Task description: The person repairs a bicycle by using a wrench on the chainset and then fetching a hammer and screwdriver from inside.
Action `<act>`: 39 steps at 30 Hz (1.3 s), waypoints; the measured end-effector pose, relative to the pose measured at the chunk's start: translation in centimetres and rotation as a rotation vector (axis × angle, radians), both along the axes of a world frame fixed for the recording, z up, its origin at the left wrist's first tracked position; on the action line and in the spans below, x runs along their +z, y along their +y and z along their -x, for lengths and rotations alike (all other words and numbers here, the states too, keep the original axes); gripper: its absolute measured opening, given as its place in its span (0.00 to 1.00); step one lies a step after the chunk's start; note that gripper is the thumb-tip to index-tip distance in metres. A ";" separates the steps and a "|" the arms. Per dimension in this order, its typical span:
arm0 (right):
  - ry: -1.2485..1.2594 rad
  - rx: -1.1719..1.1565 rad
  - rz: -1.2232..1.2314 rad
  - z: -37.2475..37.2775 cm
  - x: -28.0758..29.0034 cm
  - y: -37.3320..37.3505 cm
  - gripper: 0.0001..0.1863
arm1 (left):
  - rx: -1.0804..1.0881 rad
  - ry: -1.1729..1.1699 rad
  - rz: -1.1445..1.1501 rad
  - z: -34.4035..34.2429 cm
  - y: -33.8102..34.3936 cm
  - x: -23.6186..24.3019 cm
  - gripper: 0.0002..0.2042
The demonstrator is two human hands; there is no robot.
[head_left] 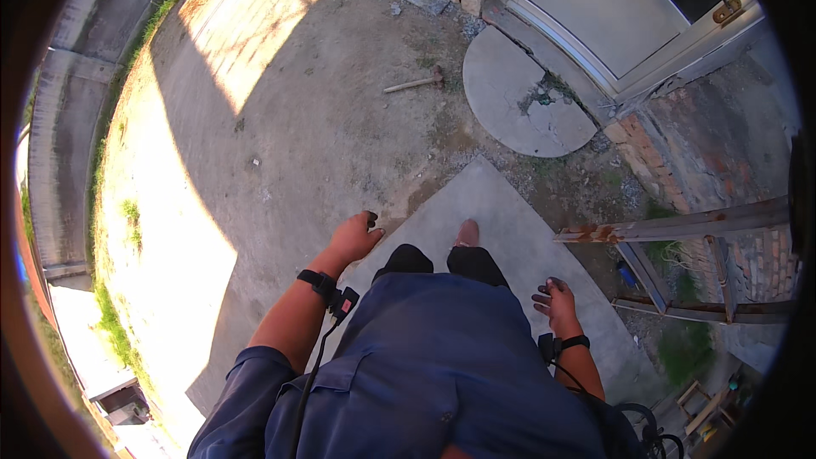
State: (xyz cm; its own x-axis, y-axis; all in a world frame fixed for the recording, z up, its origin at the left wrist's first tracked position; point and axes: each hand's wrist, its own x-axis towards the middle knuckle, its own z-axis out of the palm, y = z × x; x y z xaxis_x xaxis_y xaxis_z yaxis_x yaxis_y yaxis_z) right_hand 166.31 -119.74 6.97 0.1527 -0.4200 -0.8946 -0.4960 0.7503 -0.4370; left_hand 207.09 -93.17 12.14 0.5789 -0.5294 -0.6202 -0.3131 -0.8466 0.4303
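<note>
My left hand (pixel 355 236) hangs over the edge of a pale concrete slab (pixel 501 204), with loosely bent, apart fingers and nothing visible in it. My right hand (pixel 557 302) hangs at my right side with fingers apart and empty, nearest to a rusty metal ladder-like frame (pixel 680 227). Both wrists carry black strapped devices with cables. My foot (pixel 467 234) is on the slab below me.
A hammer-like tool (pixel 412 82) lies on packed dirt before a cracked semicircular step (pixel 510 93). A white door (pixel 599 13) stands ahead right beside brickwork (pixel 646 157). A concrete channel edge (pixel 75 136) runs along the left. Scrap wood (pixel 705 408) lies behind right.
</note>
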 end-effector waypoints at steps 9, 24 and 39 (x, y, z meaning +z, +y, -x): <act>0.094 -0.247 -0.001 -14.3 -0.6 -4.6 0.28 | -0.295 -0.113 -0.085 -21.8 -18.2 -9.2 0.19; 0.564 -0.531 -0.434 -27.1 -16.8 4.2 0.24 | -0.827 -0.178 -0.326 -43.9 -37.8 -54.4 0.23; 0.510 -0.872 -0.415 -22.9 -17.4 13.3 0.23 | -1.007 -0.240 -0.132 -47.1 -39.2 -54.1 0.20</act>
State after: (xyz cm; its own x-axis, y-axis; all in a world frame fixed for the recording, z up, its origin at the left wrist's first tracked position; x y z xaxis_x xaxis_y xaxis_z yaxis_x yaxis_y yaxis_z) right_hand 189.20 -106.41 -10.42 -0.4796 0.1451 -0.8654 0.2266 0.9733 0.0376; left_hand 254.24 -132.32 -41.95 0.0234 -0.7719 -0.6353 -0.9655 -0.1824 0.1861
